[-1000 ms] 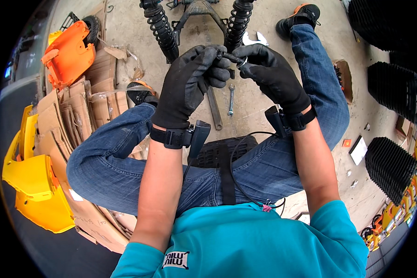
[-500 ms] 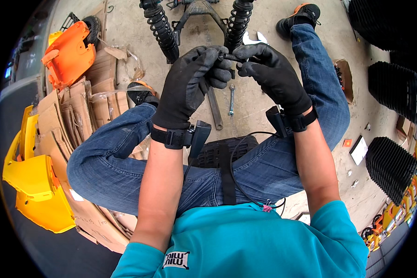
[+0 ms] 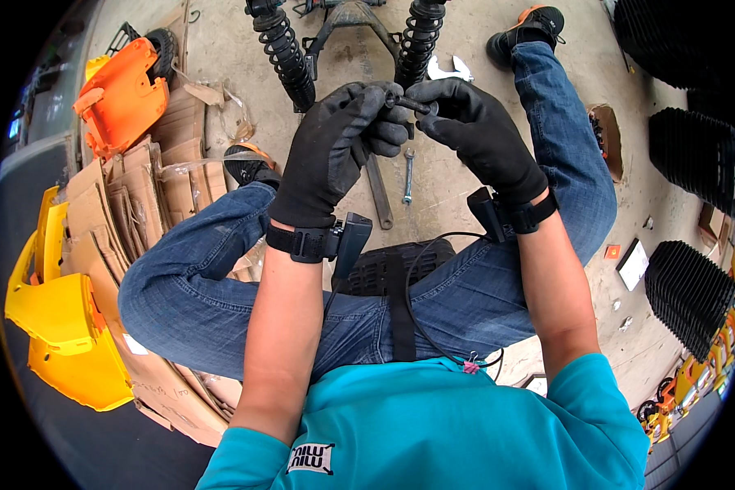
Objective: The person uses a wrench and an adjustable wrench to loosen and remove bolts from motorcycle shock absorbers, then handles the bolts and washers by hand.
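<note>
Both my hands wear black gloves and meet in front of me over the floor. A dark bolt lies roughly level between them. My left hand pinches its thicker, round end, while my right hand has thumb and fingertips closed on its thin end. Something small and round shows at the right fingertips, perhaps a nut or washer; its kind is unclear. On the floor below the hands lie a small silver spanner and a longer, dark flat wrench.
Two black coil-spring shock absorbers and a dark frame stand ahead. A white, jaw-shaped piece lies beyond my right hand. Flattened cardboard, orange and yellow panels are at left; stacked black ribbed parts at right.
My right fingers have shifted slightly along the bolt and closed at its thin end, showing more of the shank. The left hand holds nearly still.
</note>
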Demonstrator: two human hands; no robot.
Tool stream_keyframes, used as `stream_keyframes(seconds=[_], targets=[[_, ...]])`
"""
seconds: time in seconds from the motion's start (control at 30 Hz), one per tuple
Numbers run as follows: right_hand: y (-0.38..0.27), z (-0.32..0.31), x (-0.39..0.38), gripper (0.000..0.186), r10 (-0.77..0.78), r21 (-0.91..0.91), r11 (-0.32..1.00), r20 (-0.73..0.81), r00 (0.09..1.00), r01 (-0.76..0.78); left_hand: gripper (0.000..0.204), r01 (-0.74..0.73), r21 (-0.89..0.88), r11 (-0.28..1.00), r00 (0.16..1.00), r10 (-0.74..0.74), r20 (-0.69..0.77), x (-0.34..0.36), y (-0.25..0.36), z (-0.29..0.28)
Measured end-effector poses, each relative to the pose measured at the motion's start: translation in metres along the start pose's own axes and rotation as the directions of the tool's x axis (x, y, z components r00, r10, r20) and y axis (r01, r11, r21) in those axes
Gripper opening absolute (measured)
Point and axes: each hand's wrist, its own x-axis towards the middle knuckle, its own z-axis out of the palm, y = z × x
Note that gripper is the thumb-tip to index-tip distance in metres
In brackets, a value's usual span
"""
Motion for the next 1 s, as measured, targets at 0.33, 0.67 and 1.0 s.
stream_keyframes(seconds=[0.33, 0.67, 1.0], targets=[[-0.0054, 0.0004, -0.0017, 0.034, 0.005, -0.030, 1.000, -0.010, 1.000, -0.005, 0.041, 0.028, -0.022, 0.999, 1.000, -0.028, 0.008, 0.0007, -0.0009, 0.0017], [-0.0054, 0.0012, -0.0019, 0.029, -0.088, -0.113, 0.990, -0.031, 0.996, 0.084, 0.035, 0.060, -0.013, 0.998, 0.998, -0.060, 0.013, -0.0004, 0.0008, 0.0035], [-0.0030, 0.0019, -0.0016, 0.026, -0.110, -0.178, 0.979, -0.062, 0.992, 0.098, 0.037, 0.044, -0.010, 0.999, 0.998, -0.043, 0.041, 0.0005, -0.0021, 0.0010]])
